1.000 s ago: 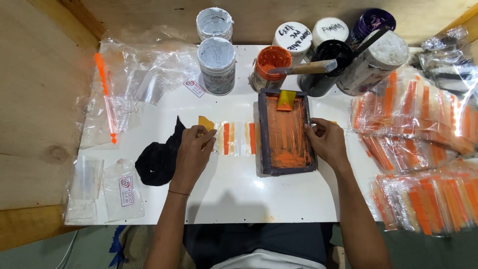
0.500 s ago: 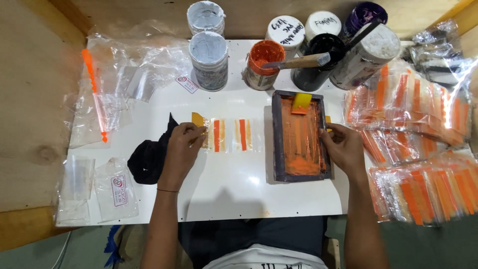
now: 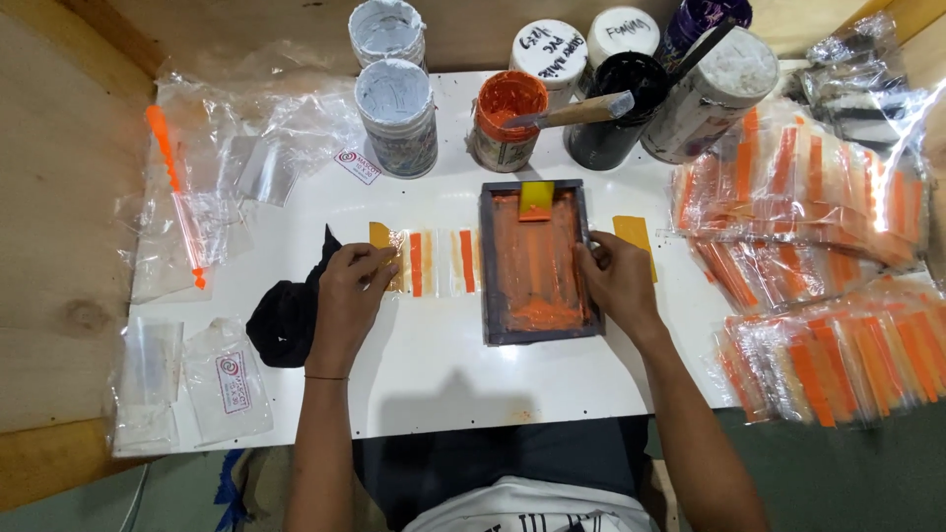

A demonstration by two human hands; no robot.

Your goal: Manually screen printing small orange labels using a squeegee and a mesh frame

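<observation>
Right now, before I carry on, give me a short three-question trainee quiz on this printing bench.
1. True or false: the right hand rests on the dark rectangular screen frame smeared with orange ink.
2. What does the left hand touch? A) clear plastic pouch with orange stripes B) open tub of orange ink C) crumpled black cloth
3. Fill in: the small yellow squeegee lies at the frame's ____ end.

Key: 1 true; 2 A; 3 far
</observation>
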